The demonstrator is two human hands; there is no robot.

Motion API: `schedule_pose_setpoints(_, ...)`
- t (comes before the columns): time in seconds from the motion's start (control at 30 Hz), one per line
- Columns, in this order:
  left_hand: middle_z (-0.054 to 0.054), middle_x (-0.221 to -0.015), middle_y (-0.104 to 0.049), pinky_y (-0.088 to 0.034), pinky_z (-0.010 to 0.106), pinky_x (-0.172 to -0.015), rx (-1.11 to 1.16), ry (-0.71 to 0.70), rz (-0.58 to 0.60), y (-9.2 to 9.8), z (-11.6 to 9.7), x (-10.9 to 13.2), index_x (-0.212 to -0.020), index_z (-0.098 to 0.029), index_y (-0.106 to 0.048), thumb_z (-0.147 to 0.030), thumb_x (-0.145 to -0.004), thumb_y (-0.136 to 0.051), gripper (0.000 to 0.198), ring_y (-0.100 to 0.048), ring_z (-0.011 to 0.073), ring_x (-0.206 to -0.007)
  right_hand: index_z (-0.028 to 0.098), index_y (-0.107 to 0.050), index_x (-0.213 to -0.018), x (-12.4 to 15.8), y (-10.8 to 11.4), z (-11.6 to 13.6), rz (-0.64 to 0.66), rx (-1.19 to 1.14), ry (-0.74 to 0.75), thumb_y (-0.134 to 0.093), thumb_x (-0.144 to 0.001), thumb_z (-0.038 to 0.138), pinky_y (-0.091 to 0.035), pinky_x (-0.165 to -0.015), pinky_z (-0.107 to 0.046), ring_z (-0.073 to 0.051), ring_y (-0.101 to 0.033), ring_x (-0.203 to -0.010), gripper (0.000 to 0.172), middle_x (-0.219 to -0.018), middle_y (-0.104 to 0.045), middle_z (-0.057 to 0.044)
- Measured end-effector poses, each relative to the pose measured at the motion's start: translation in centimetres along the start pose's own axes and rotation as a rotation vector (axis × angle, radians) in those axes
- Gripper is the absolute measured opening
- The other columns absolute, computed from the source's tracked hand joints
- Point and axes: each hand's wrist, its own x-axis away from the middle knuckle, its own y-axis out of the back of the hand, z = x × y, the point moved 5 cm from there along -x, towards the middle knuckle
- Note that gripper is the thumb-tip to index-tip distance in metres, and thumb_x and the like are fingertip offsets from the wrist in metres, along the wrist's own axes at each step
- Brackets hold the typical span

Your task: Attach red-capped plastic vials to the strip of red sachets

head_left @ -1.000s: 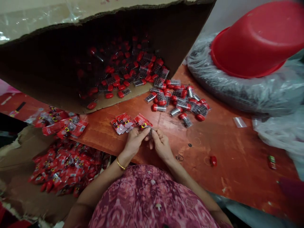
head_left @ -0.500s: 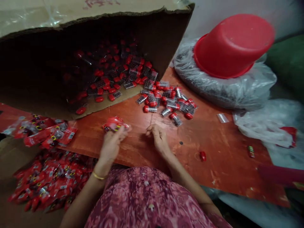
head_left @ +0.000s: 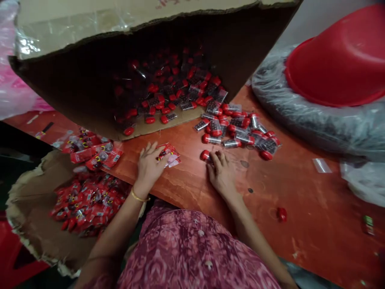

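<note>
My left hand (head_left: 150,168), with a gold bangle at the wrist, rests on the table near its front edge. Its thumb and a finger are on a flat red printed packet (head_left: 173,153); the other fingers are bent and slightly apart. To the right, my right hand (head_left: 223,172) has its fingers closed around a small red-ended piece in a clear wrapper (head_left: 205,155), mostly covered by the fingertips. Just beyond lies a pile of similar wrapped red-ended pieces (head_left: 240,130), dark and dotted inside. Many more spill from a tipped cardboard box (head_left: 192,118).
Filled red packets (head_left: 98,154) lie at the table's left edge, above an open carton (head_left: 27,200) holding more. A red tub (head_left: 337,60) sits on a plastic-wrapped bundle (head_left: 300,120) at right. A loose red piece (head_left: 282,214) and a clear sleeve (head_left: 321,165) lie on the table.
The view has shifted left. My left hand has lowered the red packet onto the table. My right hand has moved toward the pile and taken hold of a wrapped red-ended piece.
</note>
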Motion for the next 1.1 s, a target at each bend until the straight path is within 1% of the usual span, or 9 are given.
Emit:
schedule_pose_setpoints(0.07, 0.008, -0.131, -0.057, -0.021, 0.055, -0.109, -0.205, -0.098, 0.078, -1.5, -0.6, -0.4, -0.094, -0.025, -0.073, -0.038, -0.074, -0.064, 0.025, -0.039, 0.0329, -0.131, 0.014, -0.050, -0.126, 0.1, -0.5, 1.0, -0.010, -0.018, 0.002, -0.043, -0.090, 0.035, -0.037, -0.097, -0.052, -0.032, -0.041, -0.124, 0.043, -0.131, -0.051, -0.021)
schedule_pose_setpoints(0.17, 0.008, -0.133, -0.055, -0.022, 0.058, -0.107, -0.336, -0.126, 0.125, -2.5, -0.2, -0.8, -0.096, -0.028, -0.073, -0.036, -0.078, -0.060, 0.024, -0.037, 0.0344, -0.132, 0.015, -0.051, -0.125, 0.2, -0.6, 1.2, -0.030, -0.052, 0.001, -0.044, -0.089, 0.037, -0.037, -0.097, -0.052, -0.032, -0.043, -0.123, 0.043, -0.130, -0.051, -0.021)
schedule_pose_setpoints(0.3, 0.009, -0.135, -0.053, -0.022, 0.058, -0.108, -0.324, -0.136, 0.044, -2.6, 0.0, -0.4, -0.099, -0.027, -0.073, -0.035, -0.083, -0.053, 0.027, -0.036, 0.0348, -0.132, 0.016, -0.060, -0.113, 0.1, 1.0, 1.8, -0.102, -0.108, 0.012, -0.046, -0.089, 0.033, -0.039, -0.096, -0.049, -0.031, -0.048, -0.120, 0.032, -0.125, -0.057, -0.018)
schedule_pose_setpoints(0.4, 0.007, -0.137, -0.051, -0.021, 0.057, -0.109, -0.292, -0.162, -0.025, -2.7, -0.6, 0.1, -0.100, -0.027, -0.072, -0.034, -0.084, -0.051, 0.028, -0.036, 0.0335, -0.133, 0.018, -0.064, -0.103, -0.5, 2.5, 3.6, -0.146, -0.218, 0.053, -0.046, -0.089, 0.027, -0.043, -0.090, -0.043, -0.026, -0.057, -0.106, 0.024, -0.113, -0.065, -0.014)
schedule_pose_setpoints(0.53, 0.009, -0.136, -0.052, -0.020, 0.058, -0.108, -0.315, -0.165, 0.019, -3.1, -0.8, 0.2, -0.098, -0.027, -0.073, -0.034, -0.083, -0.053, 0.026, -0.036, 0.0348, -0.133, 0.019, -0.066, -0.094, -1.7, 2.9, 6.2, -0.107, -0.403, 0.089, -0.044, -0.090, 0.025, -0.047, -0.077, -0.036, -0.020, -0.063, -0.084, 0.023, -0.091, -0.071, -0.009)
schedule_pose_setpoints(0.7, 0.012, -0.133, -0.054, -0.021, 0.059, -0.107, -0.295, -0.134, 0.021, -2.7, -0.5, 0.0, -0.097, -0.026, -0.073, -0.035, -0.082, -0.056, 0.025, -0.038, 0.0358, -0.131, 0.019, -0.066, -0.091, -2.2, 2.4, 7.4, -0.061, -0.501, 0.096, -0.044, -0.090, 0.025, -0.047, -0.079, -0.036, -0.020, -0.063, -0.083, 0.023, -0.089, -0.072, -0.009)
schedule_pose_setpoints(0.9, 0.007, -0.134, -0.055, -0.023, 0.058, -0.107, -0.107, -0.205, -0.107, -2.0, -3.3, 0.5, -0.095, -0.030, -0.073, -0.033, -0.081, -0.059, 0.020, -0.042, 0.0310, -0.129, 0.018, -0.062, -0.105, -2.8, 1.0, 6.8, 0.012, -0.943, -0.228, -0.052, -0.086, 0.039, -0.048, -0.074, -0.031, -0.018, -0.062, -0.081, 0.030, -0.091, -0.069, -0.006)
schedule_pose_setpoints(1.0, 0.007, -0.132, -0.056, -0.024, 0.056, -0.108, 0.001, -0.236, -0.112, -2.2, -4.7, 1.1, -0.094, -0.029, -0.073, -0.032, -0.080, -0.061, 0.019, -0.044, 0.0299, -0.128, 0.019, -0.064, -0.092, -3.5, 0.6, 7.1, 0.078, -1.194, -0.322, -0.056, -0.082, 0.044, -0.048, -0.070, -0.028, -0.015, -0.060, -0.075, 0.028, -0.083, -0.068, -0.002)
schedule_pose_setpoints(1.1, 0.010, -0.128, -0.059, -0.033, 0.047, -0.106, 0.189, -0.127, -0.097, -2.8, -4.7, 1.7, -0.108, -0.024, -0.068, -0.035, -0.076, -0.065, 0.034, -0.050, 0.0275, -0.122, 0.019, -0.062, -0.075, -3.8, 0.7, 6.9, 0.055, -1.214, -0.363, -0.055, -0.082, 0.043, -0.045, -0.064, -0.026, -0.013, -0.054, -0.064, 0.027, -0.069, -0.063, 0.000)
